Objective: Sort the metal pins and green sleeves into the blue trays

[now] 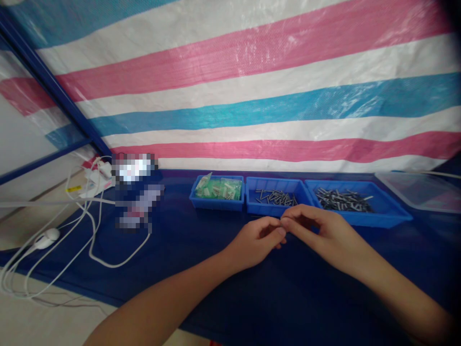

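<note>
Over the dark blue table (216,240), my left hand (257,240) and my right hand (320,230) meet at the fingertips. Each is closed in a pinch, and whatever lies between the fingers is too small and hidden to name. Just behind them stands a blue bin (264,209) with thin dark metal pins (275,197) in it. To its right, a second blue bin (387,218) contains many short metal rods (340,199). The left blue bin (216,206) holds small clear bags (230,188) of parts on something green.
A clear plastic lid or tray (418,192) lies at the right. White cables (95,240), a power strip (95,185) and a white plug (48,238) crowd the left side. Blurred-out items sit near them. A striped tarp (252,110) hangs behind the table beside a blue frame post (54,91).
</note>
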A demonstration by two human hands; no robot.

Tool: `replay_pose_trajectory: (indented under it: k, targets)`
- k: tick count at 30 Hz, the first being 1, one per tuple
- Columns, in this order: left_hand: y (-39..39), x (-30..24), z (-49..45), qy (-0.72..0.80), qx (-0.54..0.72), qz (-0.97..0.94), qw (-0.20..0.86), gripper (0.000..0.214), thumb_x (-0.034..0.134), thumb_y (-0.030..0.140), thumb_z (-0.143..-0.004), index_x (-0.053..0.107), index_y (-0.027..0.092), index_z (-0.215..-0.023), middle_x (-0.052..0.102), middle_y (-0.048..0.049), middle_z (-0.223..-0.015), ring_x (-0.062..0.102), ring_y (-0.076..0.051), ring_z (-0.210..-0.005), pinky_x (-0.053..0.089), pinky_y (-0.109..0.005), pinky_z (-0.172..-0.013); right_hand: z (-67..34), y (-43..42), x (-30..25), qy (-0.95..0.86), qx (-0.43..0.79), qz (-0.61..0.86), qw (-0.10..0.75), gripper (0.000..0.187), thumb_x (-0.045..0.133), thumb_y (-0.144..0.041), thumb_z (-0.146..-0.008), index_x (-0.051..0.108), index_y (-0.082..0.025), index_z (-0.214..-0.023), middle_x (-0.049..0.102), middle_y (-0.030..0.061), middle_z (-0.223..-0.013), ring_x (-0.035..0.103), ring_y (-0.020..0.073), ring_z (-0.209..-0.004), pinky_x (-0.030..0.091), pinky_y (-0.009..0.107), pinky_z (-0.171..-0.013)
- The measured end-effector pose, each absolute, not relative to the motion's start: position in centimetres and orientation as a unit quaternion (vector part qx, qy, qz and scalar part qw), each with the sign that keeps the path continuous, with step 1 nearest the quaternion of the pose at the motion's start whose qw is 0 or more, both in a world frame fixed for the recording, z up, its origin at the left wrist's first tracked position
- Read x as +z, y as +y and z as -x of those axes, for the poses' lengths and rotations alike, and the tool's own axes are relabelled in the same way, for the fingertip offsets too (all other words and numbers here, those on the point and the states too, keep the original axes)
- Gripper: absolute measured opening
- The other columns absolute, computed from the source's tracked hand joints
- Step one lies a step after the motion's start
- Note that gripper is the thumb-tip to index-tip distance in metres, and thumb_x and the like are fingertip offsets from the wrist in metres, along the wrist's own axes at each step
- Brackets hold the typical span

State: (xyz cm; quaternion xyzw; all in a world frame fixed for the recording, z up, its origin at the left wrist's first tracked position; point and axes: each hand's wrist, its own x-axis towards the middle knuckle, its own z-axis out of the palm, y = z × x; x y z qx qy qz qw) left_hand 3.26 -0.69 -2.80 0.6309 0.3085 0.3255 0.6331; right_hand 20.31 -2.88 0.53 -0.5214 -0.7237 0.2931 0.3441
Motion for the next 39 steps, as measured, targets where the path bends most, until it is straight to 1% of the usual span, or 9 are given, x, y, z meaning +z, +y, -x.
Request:
replay_pose_trajectory:
  k: [6,13,18,23,29,32,34,36,39]
  targets:
    - [-0.7,-2.8,-3.4,0.317,0.352,-0.599,0.645,0.033,0.059,0.045,-0.083,0.058,0.013,-0.093,0.058,-0.002,-0.079,0.053,-0.01,-0.066,0.043,-0.024,-0.064,-20.4,-2.8,-0.1,-0.71,0.29,0.52,0.376,0.022,0.052,-0.041,-0.089,0.063,-0.022,-0.087,0.067,0.0034,-0.083,0.061,0.0194,-0.079,0.048,0.032,-0.071]
    - [-0.6,-3.2,-3.4,0.32,0.385,-0.597,0.627,0.026,0.063,0.034,-0.082,0.061,0.012,-0.096,0.059,-0.0021,-0.08,0.053,-0.01,-0.069,0.043,-0.023,-0.065,-20.1,-2.6,-0.8,-0.692,0.32,0.517,0.388,0.022,0.056,-0.042,-0.087,0.063,-0.021,-0.087,0.065,0.0031,-0.077,0.059,0.0184,-0.073,0.047,0.032,-0.068]
    - [-0.7,-3.0,-3.3,0.326,0.378,-0.598,0.628,0.025,0.06,0.034,-0.084,0.061,0.012,-0.095,0.059,-0.0019,-0.079,0.055,-0.011,-0.07,0.043,-0.023,-0.064,-20.0,-2.8,-0.3,-0.701,0.305,0.503,0.403,0.019,0.054,-0.039,-0.088,0.063,-0.022,-0.086,0.064,0.0035,-0.081,0.059,0.019,-0.078,0.045,0.033,-0.071]
    - [-0.8,-2.5,-3.2,0.356,0.418,-0.608,0.574,0.021,0.059,0.033,-0.085,0.06,0.014,-0.096,0.058,-0.0007,-0.08,0.054,-0.011,-0.071,0.044,-0.022,-0.066,-20.4,-2.7,-0.3,-0.701,0.295,0.503,0.412,0.017,0.053,-0.037,-0.088,0.062,-0.023,-0.091,0.063,0.0034,-0.082,0.057,0.0176,-0.073,0.044,0.031,-0.065]
    - [-0.8,-1.8,-2.8,0.377,0.437,-0.654,0.489,0.019,0.057,0.033,-0.087,0.06,0.015,-0.092,0.062,-0.0028,-0.086,0.057,-0.012,-0.076,0.044,-0.023,-0.068,-20.1,-2.6,0.0,-0.745,0.259,0.485,0.378,0.019,0.05,-0.036,-0.09,0.063,-0.023,-0.089,0.064,0.0041,-0.083,0.058,0.0178,-0.074,0.045,0.031,-0.066]
    - [-0.8,-1.8,-2.5,0.377,0.388,-0.731,0.416,0.022,0.057,0.035,-0.087,0.061,0.016,-0.099,0.064,-0.0034,-0.088,0.058,-0.014,-0.078,0.045,-0.024,-0.069,-21.6,-2.1,0.3,-0.727,0.201,0.521,0.399,0.022,0.05,-0.039,-0.088,0.064,-0.022,-0.089,0.066,0.005,-0.086,0.061,0.0191,-0.078,0.046,0.031,-0.069]
    - [-0.8,-1.9,-2.4,0.352,0.341,-0.805,0.335,0.025,0.058,0.035,-0.087,0.062,0.016,-0.103,0.065,-0.0047,-0.093,0.058,-0.017,-0.087,0.045,-0.028,-0.079,-23.9,-1.4,0.4,-0.678,0.122,0.595,0.414,0.025,0.053,-0.042,-0.085,0.065,-0.021,-0.09,0.068,0.0056,-0.085,0.062,0.0197,-0.075,0.046,0.031,-0.067]
    - [-0.9,-2.0,-2.3,0.312,0.293,-0.869,0.246,0.026,0.057,0.035,-0.088,0.064,0.018,-0.107,0.065,-0.0061,-0.103,0.055,-0.02,-0.1,0.042,-0.033,-0.09,-26.9,-0.6,0.2,-0.624,0.012,0.688,0.37,0.025,0.054,-0.041,-0.082,0.066,-0.02,-0.088,0.068,0.0066,-0.078,0.062,0.0207,-0.068,0.044,0.032,-0.063]
    - [-1.2,-2.4,-2.3,0.269,0.23,-0.924,0.146,0.033,0.05,0.04,-0.091,0.059,0.026,-0.12,0.057,-0.0053,-0.128,0.045,-0.025,-0.118,0.036,-0.039,-0.097,-31.1,0.5,-0.6,-0.585,-0.129,0.762,0.245,0.031,0.048,-0.044,-0.081,0.067,-0.019,-0.085,0.068,0.0119,-0.083,0.063,0.0286,-0.077,0.044,0.037,-0.065]
